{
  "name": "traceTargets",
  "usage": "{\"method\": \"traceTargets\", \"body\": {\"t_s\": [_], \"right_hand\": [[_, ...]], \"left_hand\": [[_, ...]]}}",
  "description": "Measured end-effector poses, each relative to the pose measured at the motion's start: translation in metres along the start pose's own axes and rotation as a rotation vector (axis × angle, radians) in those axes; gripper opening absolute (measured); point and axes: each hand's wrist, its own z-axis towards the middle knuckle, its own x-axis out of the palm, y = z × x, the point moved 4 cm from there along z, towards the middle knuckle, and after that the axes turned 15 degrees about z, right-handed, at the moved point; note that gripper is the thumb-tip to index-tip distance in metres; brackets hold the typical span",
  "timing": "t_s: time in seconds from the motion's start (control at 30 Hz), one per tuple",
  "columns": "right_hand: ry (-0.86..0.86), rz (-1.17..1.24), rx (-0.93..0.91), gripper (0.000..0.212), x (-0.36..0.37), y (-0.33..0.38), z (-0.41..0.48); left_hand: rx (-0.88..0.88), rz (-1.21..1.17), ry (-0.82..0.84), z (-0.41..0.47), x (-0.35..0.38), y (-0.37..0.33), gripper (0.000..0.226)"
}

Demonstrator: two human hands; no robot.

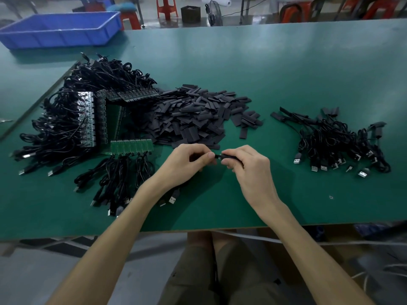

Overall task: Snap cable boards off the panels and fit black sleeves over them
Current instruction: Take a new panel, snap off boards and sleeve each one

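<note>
My right hand (251, 170) curls round a black sleeve (230, 157), and my left hand (187, 161) pinches the cable board (218, 156) at the sleeve's mouth, both just above the green table (286, 73). Just beyond my hands lies the heap of loose sleeves (198, 115). Left of it a green panel (131, 146) lies flat with its cables trailing toward me, beside a bigger stack of panels and cables (77, 119). Sleeved cables (337, 142) are piled to my right. A blue bin (59, 29) sits on the far left corner; I cannot tell what it holds.
</note>
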Motion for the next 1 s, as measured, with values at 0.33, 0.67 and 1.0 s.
{"method": "traceTargets", "body": {"t_s": [0.33, 0.67, 1.0], "right_hand": [[0.063, -0.055, -0.038, 0.022, 0.005, 0.002, -0.0017], [0.128, -0.037, -0.005, 0.025, 0.0062, 0.0003, -0.0021], [0.109, -0.087, 0.02, 0.024, 0.0078, -0.0006, -0.0036]], "left_hand": [[0.003, -0.016, 0.004, -0.002, 0.0026, -0.006, 0.017], [0.026, 0.051, -0.028, -0.0056, 0.0029, -0.0066, 0.013], [-0.024, 0.108, 0.026, -0.0039, 0.0097, -0.005, 0.007]]}}
